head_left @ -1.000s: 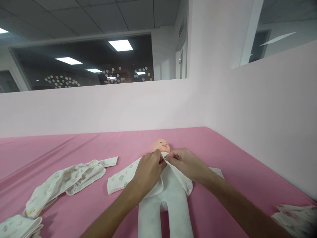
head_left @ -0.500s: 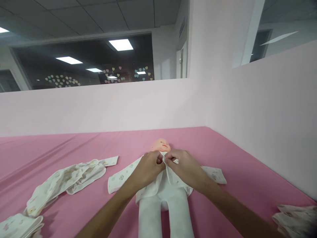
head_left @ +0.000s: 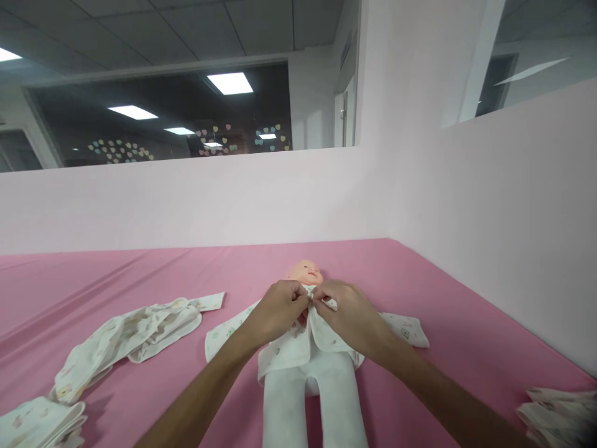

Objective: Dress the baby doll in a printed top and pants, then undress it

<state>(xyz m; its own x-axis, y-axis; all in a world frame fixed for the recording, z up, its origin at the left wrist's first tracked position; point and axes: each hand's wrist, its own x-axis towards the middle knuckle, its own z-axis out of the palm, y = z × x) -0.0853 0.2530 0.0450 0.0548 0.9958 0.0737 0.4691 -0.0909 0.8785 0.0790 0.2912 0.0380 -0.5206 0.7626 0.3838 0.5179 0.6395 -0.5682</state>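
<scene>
Toward six o'clock in view, the left hand (head_left: 282, 309) and right hand (head_left: 346, 312) are pinching the white jacket (head_left: 289, 353) on the doll (head_left: 284, 401), grips closed on cloth, seemingly holding its front edges (head_left: 310, 343) together.

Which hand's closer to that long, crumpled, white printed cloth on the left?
Left. The left hand is to the right of the long, crumpled, white printed cloth, not touching it; the right hand is farther right, beyond the left hand.
</scene>
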